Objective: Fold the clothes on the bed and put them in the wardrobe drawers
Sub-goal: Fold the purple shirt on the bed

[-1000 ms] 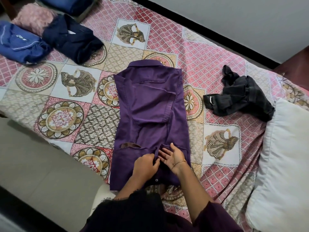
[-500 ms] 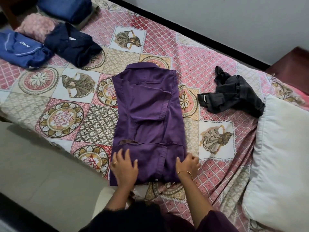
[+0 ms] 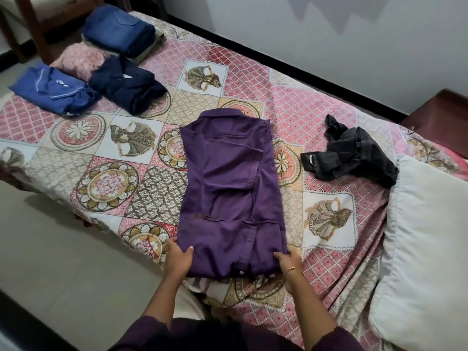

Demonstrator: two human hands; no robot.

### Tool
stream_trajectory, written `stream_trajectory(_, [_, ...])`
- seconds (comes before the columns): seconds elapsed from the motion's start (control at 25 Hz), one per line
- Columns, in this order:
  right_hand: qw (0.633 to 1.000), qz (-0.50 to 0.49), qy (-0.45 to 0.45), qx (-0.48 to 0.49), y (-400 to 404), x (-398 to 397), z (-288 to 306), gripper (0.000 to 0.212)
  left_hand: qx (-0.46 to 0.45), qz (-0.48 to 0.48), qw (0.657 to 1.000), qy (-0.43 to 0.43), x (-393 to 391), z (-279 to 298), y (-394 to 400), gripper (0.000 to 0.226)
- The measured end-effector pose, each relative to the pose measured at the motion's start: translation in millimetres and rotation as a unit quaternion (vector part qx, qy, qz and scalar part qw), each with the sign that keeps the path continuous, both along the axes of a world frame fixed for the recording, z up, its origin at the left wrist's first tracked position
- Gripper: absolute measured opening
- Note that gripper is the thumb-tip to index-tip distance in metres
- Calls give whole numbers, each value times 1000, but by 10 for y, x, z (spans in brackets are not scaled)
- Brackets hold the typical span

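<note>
Purple cotton shirt [image 3: 231, 196], soft and light: our left hand [image 3: 178, 259] and right hand [image 3: 288, 262] pinch its hem corners; we would lift evenly there.

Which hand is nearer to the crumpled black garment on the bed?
Right. The right hand grips the purple shirt's near right corner, below and left of the black garment. The left hand grips the near left corner, a shirt's width farther away.

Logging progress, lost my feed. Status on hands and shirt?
Left hand and right hand grip near hem corners of purple button-up shirt, sleeves folded in. Crumpled black garment unfolded. Nothing in the way.
</note>
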State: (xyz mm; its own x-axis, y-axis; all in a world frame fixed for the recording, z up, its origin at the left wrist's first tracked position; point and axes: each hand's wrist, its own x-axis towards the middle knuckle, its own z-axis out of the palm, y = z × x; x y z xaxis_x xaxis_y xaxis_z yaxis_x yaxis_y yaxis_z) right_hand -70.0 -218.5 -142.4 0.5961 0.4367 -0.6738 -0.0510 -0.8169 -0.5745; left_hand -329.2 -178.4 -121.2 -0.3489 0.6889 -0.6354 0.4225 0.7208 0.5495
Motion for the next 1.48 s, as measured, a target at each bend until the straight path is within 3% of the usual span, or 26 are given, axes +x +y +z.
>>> stream_trajectory(0.12, [974, -166, 77, 136, 295, -4, 189, 32, 5, 114, 984, -138, 33, 238, 299, 31])
stream_trajectory(0.2, [947, -236, 120, 184, 591, -16, 357, 26, 3, 217, 944, -248, 34, 360, 602, 22])
stream_trajectory(0.28, [916, -294, 176, 206, 918, -11, 519, 25, -17, 282, 909, -306, 32, 440, 928, 16])
stream_trajectory(0.36, [883, -346, 228, 222, 1267, 42, 529, 22, -43, 332, 879, -341, 35, 438, 1261, 24])
stream_trajectory(0.44, [878, -336, 269, 210, 1565, 72, 504, 10, -51, 375, 857, -350, 25, 323, 1556, 29])
stream_trajectory(0.48, [886, -316, 276, 199, 1678, 72, 470, 5, -54, 377, 858, -345, 33, 253, 1658, 27])
stream_trajectory(0.56, [916, -259, 255, 169, 1854, 72, 373, 20, -62, 346, 883, -310, 43, 67, 1830, 29])
stream_trajectory(0.6, [944, -218, 203, 144, 1883, 68, 317, 26, -64, 323, 903, -276, 68, -10, 1869, 36])
stream_trajectory(0.68, [996, -89, 3, 18, 1813, 79, 187, 33, -71, 234, 963, -117, 112, -108, 1848, 55])
stream_trajectory(0.76, [985, 32, -125, -117, 1616, 87, 2, 44, -91, 103, 989, 56, 168, -169, 1751, 64])
stream_trajectory(0.84, [973, 89, -131, -166, 1441, 72, -176, 56, -111, 69, 988, 84, 189, -211, 1659, 72])
stream_trajectory(0.92, [973, 101, -120, -170, 1402, 59, -219, 61, -115, 46, 991, 52, 172, -267, 1583, 69])
stream_trajectory(1.0, [978, 40, -115, -167, 1466, 64, -196, 61, -113, 36, 993, -18, 101, -344, 1544, 59])
stream_trajectory(1.16, [973, 25, -135, -187, 1610, 50, 9, 39, -157, 82, 971, -159, 23, -256, 1625, 57])
stream_trajectory(1.28, [980, -145, -122, -65, 1916, 29, 261, 34, -178, 177, 932, -262, 35, -47, 1927, 37])
stream_trajectory(1.36, [960, -261, -94, 38, 2264, 59, 405, 32, -171, 248, 889, -345, 8, 124, 2266, 23])
stream_trajectory(1.48, [935, -319, 35, 153, 2899, 74, 530, 16, -114, 391, 819, -405, -67, 229, 2835, 17])
